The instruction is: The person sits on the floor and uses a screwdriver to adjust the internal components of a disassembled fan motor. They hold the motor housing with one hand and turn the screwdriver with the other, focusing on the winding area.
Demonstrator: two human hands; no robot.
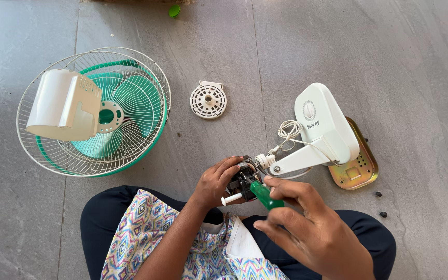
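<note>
We sit on the grey floor with the fan well taken apart. Largest, toward the floor's left edge, lies the wire guard with the green blade resting inside it and a white rear cover set on top. Toward the right, the white stand body lies on its brass-coloured base plate, its neck pointing back at our lap. Between guard and stand, apart from both, a small round white vented cap lies alone. So the guard, blade and covers are already off; we judge the motor, bare and still joined to the stand's neck, to be what remains.

Our left hand curls around the motor, its grip grasping it from the left side just above our knees. Our right hand comes in from the lower right, fingers pinched on a green-handled screwdriver, the tip angled up-left into the motor.
</note>
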